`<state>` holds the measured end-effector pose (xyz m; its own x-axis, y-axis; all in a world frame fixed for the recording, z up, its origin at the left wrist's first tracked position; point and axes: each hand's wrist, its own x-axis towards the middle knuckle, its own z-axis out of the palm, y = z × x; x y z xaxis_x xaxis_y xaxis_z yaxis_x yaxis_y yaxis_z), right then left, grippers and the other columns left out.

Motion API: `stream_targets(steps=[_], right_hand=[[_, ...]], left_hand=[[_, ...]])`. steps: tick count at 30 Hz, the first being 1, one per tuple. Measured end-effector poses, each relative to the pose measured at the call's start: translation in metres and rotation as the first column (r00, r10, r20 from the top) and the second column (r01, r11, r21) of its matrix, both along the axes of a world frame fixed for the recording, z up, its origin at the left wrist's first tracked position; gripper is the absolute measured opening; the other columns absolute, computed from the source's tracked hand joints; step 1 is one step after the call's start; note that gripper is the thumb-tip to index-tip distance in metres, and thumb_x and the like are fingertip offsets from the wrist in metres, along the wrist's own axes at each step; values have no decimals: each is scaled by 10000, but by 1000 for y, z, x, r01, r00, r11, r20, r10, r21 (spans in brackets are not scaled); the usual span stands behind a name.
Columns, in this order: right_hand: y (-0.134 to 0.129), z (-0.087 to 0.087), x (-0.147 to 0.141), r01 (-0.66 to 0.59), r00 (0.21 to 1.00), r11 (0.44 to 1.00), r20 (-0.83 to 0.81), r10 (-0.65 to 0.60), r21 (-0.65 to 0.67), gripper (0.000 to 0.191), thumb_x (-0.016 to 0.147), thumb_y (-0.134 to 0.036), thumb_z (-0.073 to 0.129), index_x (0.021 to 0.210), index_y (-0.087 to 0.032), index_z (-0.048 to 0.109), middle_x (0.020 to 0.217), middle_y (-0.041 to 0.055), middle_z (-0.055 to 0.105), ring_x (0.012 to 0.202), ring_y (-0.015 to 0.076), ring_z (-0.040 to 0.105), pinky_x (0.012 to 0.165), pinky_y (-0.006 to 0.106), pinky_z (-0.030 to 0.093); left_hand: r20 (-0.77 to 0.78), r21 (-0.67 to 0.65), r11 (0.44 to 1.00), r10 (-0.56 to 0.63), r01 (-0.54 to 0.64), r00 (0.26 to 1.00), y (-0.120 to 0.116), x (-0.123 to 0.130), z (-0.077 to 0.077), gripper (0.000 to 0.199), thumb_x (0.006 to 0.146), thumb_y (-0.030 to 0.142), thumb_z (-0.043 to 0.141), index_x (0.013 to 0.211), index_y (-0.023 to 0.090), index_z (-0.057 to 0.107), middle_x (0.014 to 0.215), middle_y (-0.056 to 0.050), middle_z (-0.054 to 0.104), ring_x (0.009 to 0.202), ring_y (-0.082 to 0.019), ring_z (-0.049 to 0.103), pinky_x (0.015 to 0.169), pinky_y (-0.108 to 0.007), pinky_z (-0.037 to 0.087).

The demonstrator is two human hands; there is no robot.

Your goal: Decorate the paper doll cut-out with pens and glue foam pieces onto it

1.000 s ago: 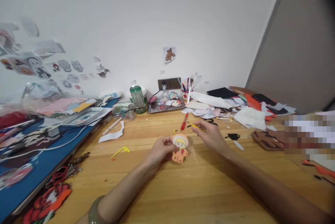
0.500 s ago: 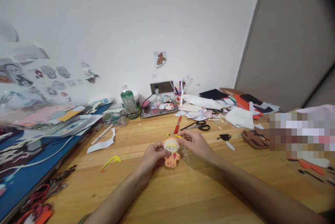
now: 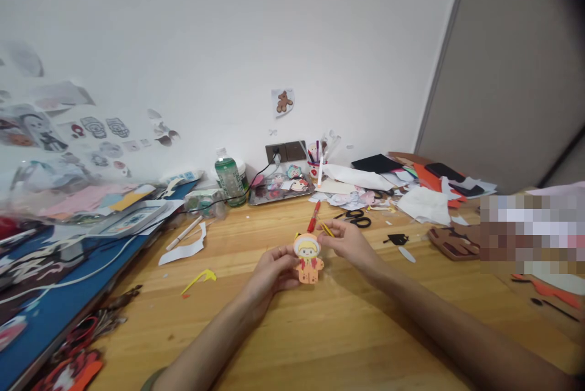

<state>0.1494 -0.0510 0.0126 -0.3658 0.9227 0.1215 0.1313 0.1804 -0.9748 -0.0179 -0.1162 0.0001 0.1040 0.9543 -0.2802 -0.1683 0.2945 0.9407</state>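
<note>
An orange paper doll with a white-rimmed hood and yellow hair faces me above the wooden table. My left hand grips its left edge between thumb and fingers. Just right of the hood, my right hand pinches a small yellow piece, apart from the doll. A bit of yellow shows at the top left of the hood. Behind the doll lies a red pen, and black-handled scissors rest beyond my right hand.
Yellow scrap, white paper strip and white pen lie left. A green bottle and metal tray stand behind. Paper scraps and brown cutouts are at right; a blue mat is at far left.
The yellow piece in my right hand has moved up and away from the hood. My left hand's thumb has shifted to the doll's edge, showing more of its front. The view has shifted slightly.
</note>
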Motion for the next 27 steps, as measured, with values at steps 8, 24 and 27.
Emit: stream_targets(steps=[8,24,27], right_hand=[[0,0,0,-5,1000,1000,-4,5,13,198,647,-219,609,829,-140,614,762,26,650,649,140,581,565,239,438],[-5,-3,-4,-156,988,988,-7,156,-5,150,663,-179,615,807,-142,593,747,14,645,655,128,590,604,241,446],[-6,-4,-5,-202,979,979,-45,200,-35,170,660,-177,612,824,-139,589,767,19,642,678,130,593,633,248,450]], left_hand=[[-13,4,1000,-1,1,1000,-4,2,8,177,661,189,553,823,144,609,808,-63,679,644,-100,608,560,-159,443],[-11,26,994,104,-103,995,2,2,3,197,596,224,683,739,133,582,702,-45,635,572,-119,579,534,-224,462],[-17,30,994,106,-106,994,1,3,3,181,596,219,682,713,134,573,674,-34,625,547,-108,563,517,-216,454]])
